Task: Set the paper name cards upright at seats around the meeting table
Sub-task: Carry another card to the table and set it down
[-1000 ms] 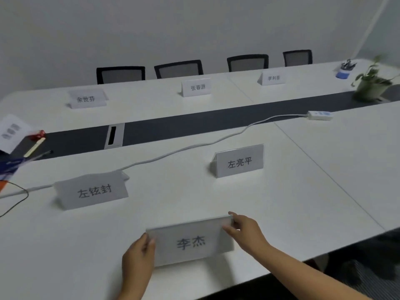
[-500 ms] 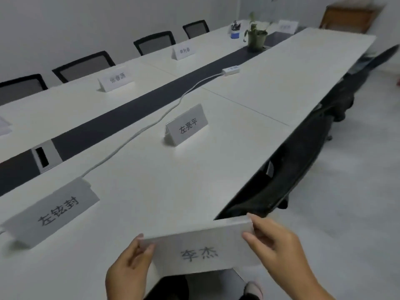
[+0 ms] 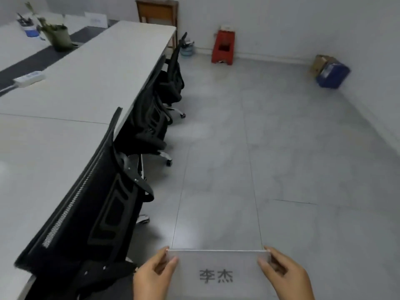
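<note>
Chairs (image 3: pixel 138 135) line the table's (image 3: pixel 91 79) right edge.

"李杰" on the name card (image 3: pixel 217 276)

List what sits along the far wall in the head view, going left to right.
Wooden stand → red stool → cardboard box with a blue item against its right side.

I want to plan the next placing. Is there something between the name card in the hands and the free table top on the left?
Yes. The name card, held by the left hand and right hand above the floor, is separated from the table by black chairs along its edge.
</note>
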The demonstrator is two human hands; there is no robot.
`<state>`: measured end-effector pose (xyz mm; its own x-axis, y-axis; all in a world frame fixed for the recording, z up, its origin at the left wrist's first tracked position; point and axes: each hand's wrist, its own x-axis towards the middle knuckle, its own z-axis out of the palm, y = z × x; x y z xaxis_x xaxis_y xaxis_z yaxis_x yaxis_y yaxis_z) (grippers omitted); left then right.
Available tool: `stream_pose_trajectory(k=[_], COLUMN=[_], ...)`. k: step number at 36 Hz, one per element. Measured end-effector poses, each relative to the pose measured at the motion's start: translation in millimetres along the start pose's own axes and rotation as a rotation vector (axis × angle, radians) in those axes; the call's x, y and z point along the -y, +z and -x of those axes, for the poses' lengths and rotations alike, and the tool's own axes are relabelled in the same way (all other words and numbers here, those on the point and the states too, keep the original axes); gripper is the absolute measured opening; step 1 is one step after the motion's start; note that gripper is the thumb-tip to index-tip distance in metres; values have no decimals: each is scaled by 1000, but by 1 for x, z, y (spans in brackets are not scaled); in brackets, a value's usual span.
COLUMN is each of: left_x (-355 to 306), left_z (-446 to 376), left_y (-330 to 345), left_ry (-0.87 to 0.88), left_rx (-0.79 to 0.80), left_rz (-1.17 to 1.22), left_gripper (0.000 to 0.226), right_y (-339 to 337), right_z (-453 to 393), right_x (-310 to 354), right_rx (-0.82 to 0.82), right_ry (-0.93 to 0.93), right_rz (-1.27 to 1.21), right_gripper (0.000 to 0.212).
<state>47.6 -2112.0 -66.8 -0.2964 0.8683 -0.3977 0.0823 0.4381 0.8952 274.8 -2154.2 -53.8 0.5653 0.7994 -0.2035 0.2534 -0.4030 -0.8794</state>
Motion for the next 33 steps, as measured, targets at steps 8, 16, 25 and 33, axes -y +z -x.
stream_pose_trajectory(k=[8, 16, 25, 33], left_x=[-31, -83, -171, -251], left_z=[-47, -169, -323, -457], left_y=[111, 150, 221, 273], left_ry=[9, 78, 165, 221], left_rx=[69, -56, -136, -137], left_rz=[-8, -25, -43, -82], left_gripper=[31, 29, 39, 26], right_y=[-38, 28, 98, 151], right_z=[-114, -255, -435, -569], right_x=[0, 43, 129, 200], right_rx=[6, 116, 127, 126], right_ry=[57, -11, -22, -26], right_rz=[-56, -69, -17, -36], right_gripper=[29, 29, 28, 31])
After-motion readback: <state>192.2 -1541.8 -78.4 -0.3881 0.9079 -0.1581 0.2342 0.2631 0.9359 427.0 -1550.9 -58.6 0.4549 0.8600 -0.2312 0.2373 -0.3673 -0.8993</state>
